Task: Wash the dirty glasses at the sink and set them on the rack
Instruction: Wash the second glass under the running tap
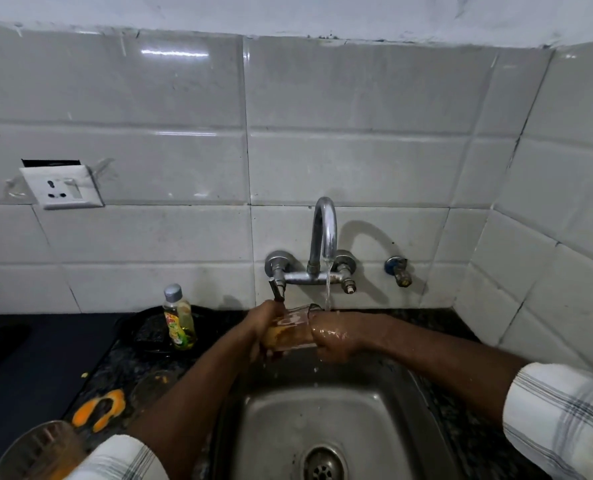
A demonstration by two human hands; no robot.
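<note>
My left grip (pixel 264 327) grasps the glass (pixel 290 332) at its base end, right grip (pixel 333 336) curls round its mouth end; glass held sideways over the sink's (pixel 374 410) far edge, under the running tap (pixel 324 233); second glass (pixel 35 452) near left on the tabletop (pixel 115 362).

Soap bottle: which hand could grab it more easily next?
Probably left. The dish soap bottle stands on the counter left of the sink, nearer the left hand. The right hand is on the far side of the glass, under the running water.
</note>
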